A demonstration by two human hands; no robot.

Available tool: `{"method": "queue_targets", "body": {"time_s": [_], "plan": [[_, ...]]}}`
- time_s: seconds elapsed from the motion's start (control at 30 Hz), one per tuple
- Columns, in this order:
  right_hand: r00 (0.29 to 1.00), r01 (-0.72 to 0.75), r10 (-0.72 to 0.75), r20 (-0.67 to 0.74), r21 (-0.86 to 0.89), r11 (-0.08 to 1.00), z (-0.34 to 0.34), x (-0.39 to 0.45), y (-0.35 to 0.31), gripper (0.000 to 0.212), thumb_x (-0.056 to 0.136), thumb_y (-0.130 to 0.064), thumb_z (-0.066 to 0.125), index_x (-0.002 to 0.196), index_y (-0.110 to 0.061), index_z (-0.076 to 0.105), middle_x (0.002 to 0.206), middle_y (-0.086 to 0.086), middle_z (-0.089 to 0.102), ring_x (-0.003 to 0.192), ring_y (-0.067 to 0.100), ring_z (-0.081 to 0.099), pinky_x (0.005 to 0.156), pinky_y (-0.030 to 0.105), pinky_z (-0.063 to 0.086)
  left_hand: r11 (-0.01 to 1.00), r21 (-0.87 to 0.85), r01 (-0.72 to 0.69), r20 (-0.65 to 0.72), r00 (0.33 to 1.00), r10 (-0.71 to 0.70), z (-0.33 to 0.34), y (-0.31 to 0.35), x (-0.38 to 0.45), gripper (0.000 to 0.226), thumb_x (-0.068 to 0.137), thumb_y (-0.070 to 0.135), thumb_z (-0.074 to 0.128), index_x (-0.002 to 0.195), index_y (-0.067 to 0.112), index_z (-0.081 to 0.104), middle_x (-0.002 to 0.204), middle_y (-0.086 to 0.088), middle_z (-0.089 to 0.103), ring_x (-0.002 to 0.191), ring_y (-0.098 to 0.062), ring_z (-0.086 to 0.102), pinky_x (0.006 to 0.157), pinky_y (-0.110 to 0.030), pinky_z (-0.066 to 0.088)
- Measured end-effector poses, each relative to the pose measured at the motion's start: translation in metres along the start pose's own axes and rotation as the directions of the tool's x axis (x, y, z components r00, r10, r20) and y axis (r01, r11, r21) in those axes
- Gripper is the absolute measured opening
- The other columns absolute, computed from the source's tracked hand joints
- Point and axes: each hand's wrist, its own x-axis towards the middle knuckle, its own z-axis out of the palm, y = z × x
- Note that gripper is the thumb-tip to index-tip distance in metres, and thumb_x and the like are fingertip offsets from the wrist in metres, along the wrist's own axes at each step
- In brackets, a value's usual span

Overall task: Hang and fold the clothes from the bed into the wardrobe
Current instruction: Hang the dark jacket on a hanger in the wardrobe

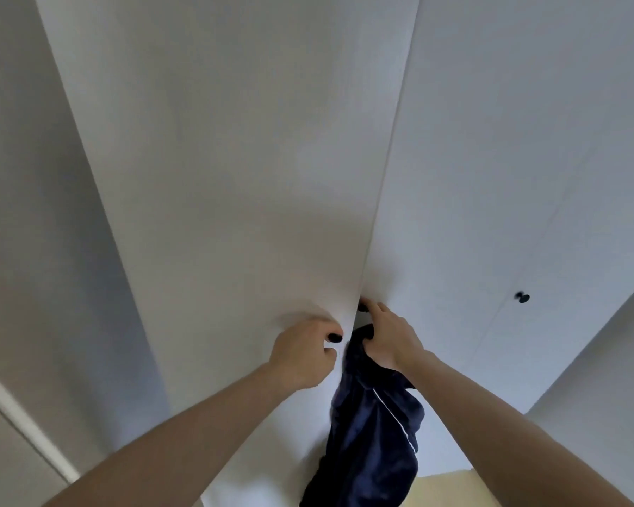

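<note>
Both hands meet at the seam between two white wardrobe doors (235, 177). The left hand (302, 351) curls its fingers around a black knob (334, 337) on the left door. The right hand (388, 340) bunches a dark navy garment (370, 433) under its palm and curled lower fingers, the cloth hanging beneath the wrist, while its fingertips (372, 306) touch a second black knob (363, 307). A third knob (522, 297) sits farther right.
</note>
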Motion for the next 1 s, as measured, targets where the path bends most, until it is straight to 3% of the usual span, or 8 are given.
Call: {"method": "queue_targets", "body": {"time_s": [0.3, 0.43, 0.5, 0.6, 0.67, 0.73, 0.87, 1.0], "plan": [[0.990, 0.024, -0.013, -0.138, 0.080, 0.997, 0.012, -0.037, 0.008, 0.061, 0.080, -0.012, 0.056, 0.135, -0.034, 0.043, 0.140, -0.009, 0.060, 0.108, 0.032, 0.066, 0.083, 0.038, 0.052, 0.998, -0.006, 0.066, -0.125, 0.990, -0.066, 0.009, 0.013, -0.086, 0.041, 0.086, 0.033, 0.053, 0.125, 0.042, 0.062, 0.123, 0.030, 0.063, 0.081, -0.001, 0.054, 0.087, -0.020, 0.042], [0.973, 0.073, -0.025, -0.229, 0.203, 0.977, 0.018, -0.082, 0.026, 0.054, 0.084, -0.013, 0.057, 0.129, -0.041, 0.046, 0.131, -0.016, 0.062, 0.096, 0.026, 0.068, 0.080, 0.038, 0.051, 0.986, -0.063, 0.154, -0.223, 0.961, -0.164, 0.015, 0.019, -0.133, 0.041, 0.085, 0.038, 0.054, 0.125, 0.047, 0.061, 0.117, 0.032, 0.064, 0.070, 0.000, 0.051, 0.086, -0.021, 0.048], [0.968, 0.080, -0.016, -0.252, 0.247, 0.966, 0.019, -0.107, 0.038, 0.052, 0.087, -0.012, 0.057, 0.125, -0.046, 0.045, 0.124, -0.019, 0.063, 0.085, 0.020, 0.068, 0.080, 0.041, 0.055, 0.978, -0.094, 0.187, -0.268, 0.941, -0.206, 0.016, 0.021, -0.156, 0.037, 0.088, 0.040, 0.059, 0.125, 0.047, 0.061, 0.114, 0.033, 0.064, 0.070, 0.001, 0.056, 0.084, -0.014, 0.048], [0.964, 0.078, -0.002, -0.265, 0.275, 0.958, 0.014, -0.144, 0.058, 0.051, 0.086, -0.010, 0.059, 0.117, -0.047, 0.045, 0.112, -0.022, 0.064, 0.071, 0.008, 0.065, 0.075, 0.040, 0.055, 0.953, -0.087, 0.289, -0.360, 0.883, -0.301, 0.016, 0.028, -0.193, 0.034, 0.086, 0.044, 0.063, 0.120, 0.047, 0.060, 0.091, 0.039, 0.059, 0.068, 0.002, 0.059, 0.065, -0.003, 0.039], [0.963, 0.083, -0.003, -0.269, 0.286, 0.954, 0.009, -0.169, 0.074, 0.052, 0.084, -0.008, 0.059, 0.114, -0.048, 0.045, 0.110, -0.026, 0.062, 0.066, 0.003, 0.063, 0.074, 0.037, 0.051, 0.931, -0.055, 0.361, -0.415, 0.840, -0.350, 0.016, 0.033, -0.216, 0.032, 0.085, 0.043, 0.064, 0.116, 0.046, 0.057, 0.084, 0.034, 0.058, 0.063, -0.003, 0.060, 0.065, -0.009, 0.045], [0.962, 0.084, 0.002, -0.274, 0.303, 0.949, 0.002, -0.193, 0.092, 0.051, 0.083, -0.006, 0.059, 0.111, -0.047, 0.045, 0.110, -0.027, 0.062, 0.066, 0.004, 0.063, 0.073, 0.036, 0.050, 0.901, -0.031, 0.433, -0.464, 0.792, -0.397, 0.015, 0.038, -0.237, 0.029, 0.085, 0.040, 0.067, 0.111, 0.045, 0.053, 0.087, 0.024, 0.064, 0.060, -0.007, 0.060, 0.067, -0.028, 0.057], [0.952, 0.079, 0.027, -0.306, 0.329, 0.941, -0.013, -0.232, 0.128, 0.048, 0.081, -0.005, 0.062, 0.105, -0.042, 0.045, 0.105, -0.025, 0.063, 0.061, 0.007, 0.061, 0.069, 0.036, 0.047, 0.840, 0.002, 0.542, -0.522, 0.717, -0.461, 0.004, 0.046, -0.272, 0.026, 0.083, 0.035, 0.068, 0.095, 0.038, 0.046, 0.069, 0.015, 0.054, 0.056, -0.009, 0.052, 0.060, -0.029, 0.042], [0.949, 0.016, 0.096, -0.300, 0.349, 0.937, -0.031, -0.266, 0.161, 0.044, 0.079, -0.003, 0.060, 0.101, -0.038, 0.044, 0.086, -0.016, 0.065, 0.063, 0.014, 0.062, 0.065, 0.036, 0.045, 0.759, 0.035, 0.651, -0.445, 0.690, -0.571, -0.006, 0.053, -0.298, 0.031, 0.082, 0.043, 0.071, 0.093, 0.030, 0.045, 0.096, 0.008, 0.059, 0.076, -0.023, 0.057, 0.070, -0.036, 0.042]]}}
